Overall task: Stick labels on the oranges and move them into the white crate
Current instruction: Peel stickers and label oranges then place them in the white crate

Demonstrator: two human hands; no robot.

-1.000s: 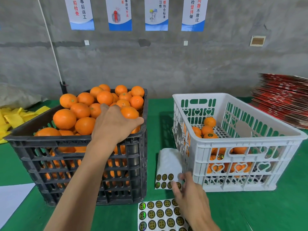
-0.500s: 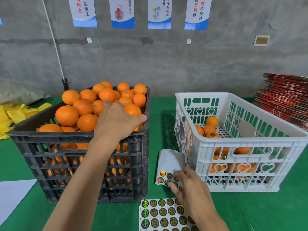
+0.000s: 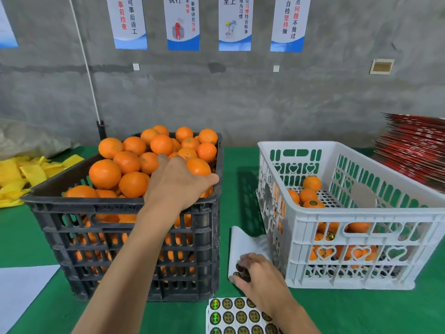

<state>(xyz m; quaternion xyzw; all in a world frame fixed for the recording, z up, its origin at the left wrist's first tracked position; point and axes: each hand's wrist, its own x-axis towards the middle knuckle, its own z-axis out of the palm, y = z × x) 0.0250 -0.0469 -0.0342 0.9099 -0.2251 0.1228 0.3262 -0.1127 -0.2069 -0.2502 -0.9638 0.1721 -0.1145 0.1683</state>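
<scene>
Two crates [image 3: 125,213]; two label sheets [image 3: 240,317]; four posters [image 3: 183,22].

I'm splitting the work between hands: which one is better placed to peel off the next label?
The right hand: its fingers already rest on the curled label sheet beside the white crate. The left hand is over an orange in the black crate.

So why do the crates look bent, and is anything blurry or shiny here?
Head view: the wide-angle lens bows the white crate and black crate outward. The stack of red sheets at the right edge is smeared. Some labels on the sticker sheet catch rainbow glare. The white crate casts a soft shadow on the green table.
</scene>
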